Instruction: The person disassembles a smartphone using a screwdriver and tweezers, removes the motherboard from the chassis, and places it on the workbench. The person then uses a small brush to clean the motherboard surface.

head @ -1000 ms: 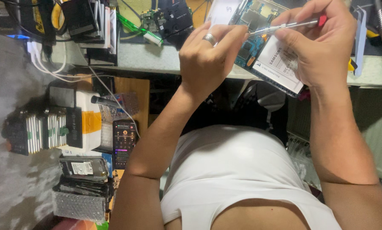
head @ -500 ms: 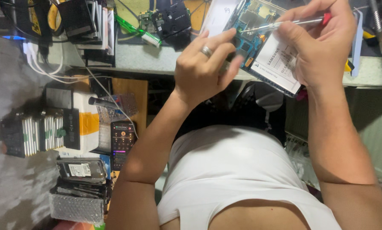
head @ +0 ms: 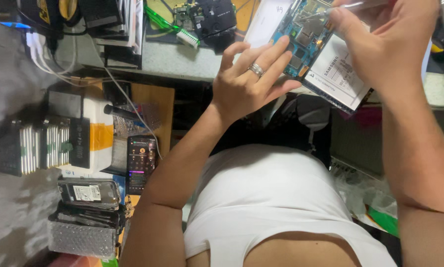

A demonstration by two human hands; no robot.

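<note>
At the upper right of the frame, an opened tablet (head: 317, 58) with its back cover off lay tilted over the edge of the grey workbench (head: 177, 60), blue circuit board exposed at its upper end and a white rectangular battery label with dark print across its lower half. The left hand (head: 249, 84), ring on one finger, pressed flat against the tablet's left edge, fingers spread narrow and steadying it, not wrapped around it. The right hand (head: 387, 47) sat above and right of the tablet, fingers pinched shut on thin metal tweezers (head: 343, 7) whose tip touched the board near the top edge. A white card (head: 269, 20) lay just left of the tablet. Lower left: a white box (head: 91, 133) with an orange-yellow band, a dark phone (head: 141, 163) with a lit screen beside it, a hard drive (head: 88, 194) with a white label sticker below, and a bubble-wrap-covered block (head: 81, 240) at the bottom. Upper left held white cables (head: 51, 52) and stacked dark gear, too cluttered to tell apart.
</note>
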